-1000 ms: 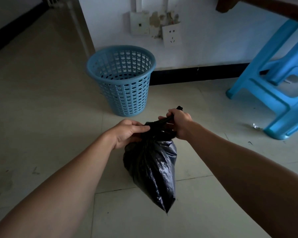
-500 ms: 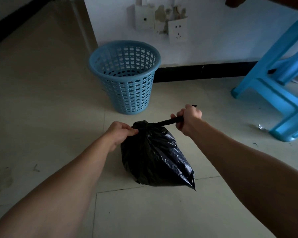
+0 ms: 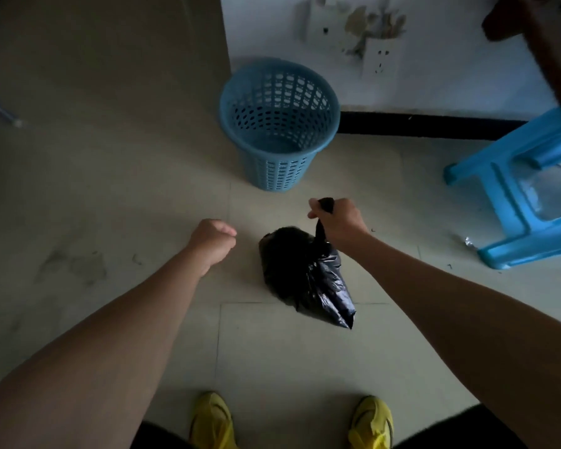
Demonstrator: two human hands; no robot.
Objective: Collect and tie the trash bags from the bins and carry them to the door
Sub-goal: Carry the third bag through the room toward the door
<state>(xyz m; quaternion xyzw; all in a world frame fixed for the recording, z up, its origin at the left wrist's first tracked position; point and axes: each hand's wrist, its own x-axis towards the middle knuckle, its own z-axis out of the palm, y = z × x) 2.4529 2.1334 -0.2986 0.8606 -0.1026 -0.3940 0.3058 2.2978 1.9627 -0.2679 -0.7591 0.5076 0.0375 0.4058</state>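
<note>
While right hand (image 3: pixel 339 222) grips trash bag (image 3: pixel 308 280) neck | left hand (image 3: pixel 212 238) fisted, empty

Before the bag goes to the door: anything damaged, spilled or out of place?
Wall plaster is chipped around the sockets; a shiny scrap lies on the floor by the stool. The bag looks intact.

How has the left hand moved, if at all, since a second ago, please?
Yes: the left hand has released the black trash bag and shifted leftward, now left of the blue bin base.
</note>
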